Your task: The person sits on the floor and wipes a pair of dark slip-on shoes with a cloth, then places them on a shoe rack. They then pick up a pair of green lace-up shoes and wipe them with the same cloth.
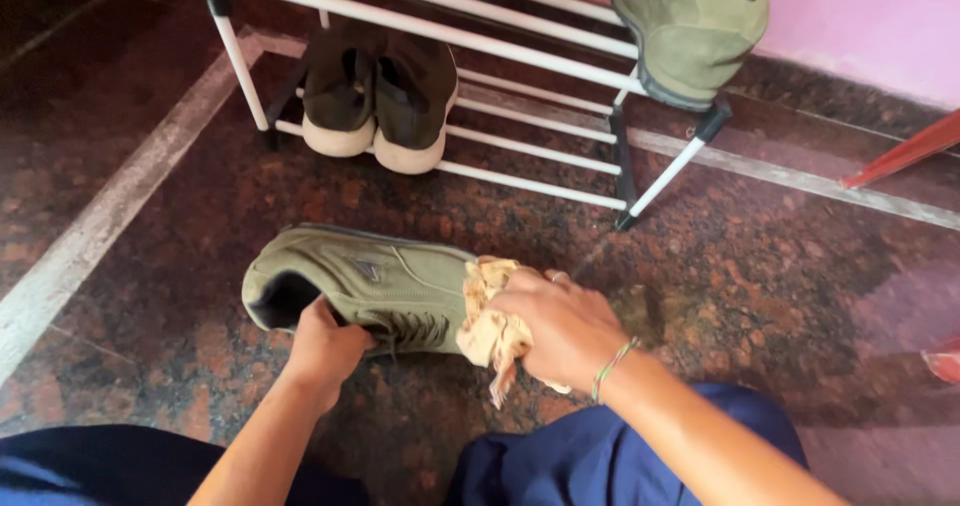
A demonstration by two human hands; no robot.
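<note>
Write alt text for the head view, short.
A person's left hand steadies an olive-green shoe on a speckled stone floor while the right hand presses a beige cloth to its toe; a white shoe rack stands behind.

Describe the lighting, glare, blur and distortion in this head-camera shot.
Head view: daylight falls brightest on the pink wall and the right of the stone floor, with a soft sheen there; the upper left corner sinks into shadow. The olive shoe, cloth and both hands are fairly sharp. The shoe rack rails splay from wide-angle distortion.
</note>
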